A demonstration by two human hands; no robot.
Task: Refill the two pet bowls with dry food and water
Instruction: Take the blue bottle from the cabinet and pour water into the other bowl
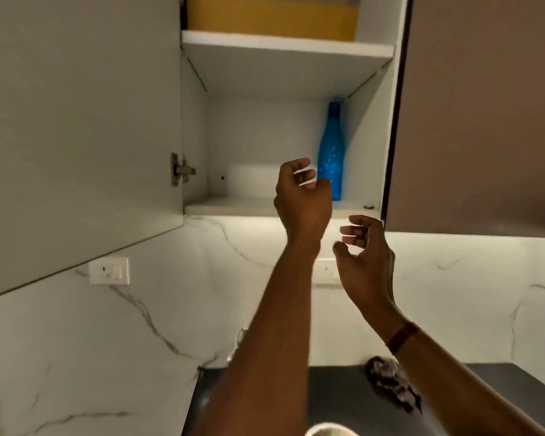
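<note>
1. Blue bottle (330, 146) stood upright on the lower cabinet shelf (233, 205), centre-right of frame.
2. Left hand (302, 196) just beside it, right hand (367, 256) lower; both loosely curled, empty.
3. Probably smooth, rigid plastic; take it mid-body.

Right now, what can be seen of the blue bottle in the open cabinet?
The blue bottle is tall, translucent and plastic-looking, with a narrow neck and a blue cap. It stands upright on the lower shelf of the open cabinet, far right, near the side wall. The left hand, fingers loosely curled, hides part of its lower portion; whether they touch cannot be told.
</note>
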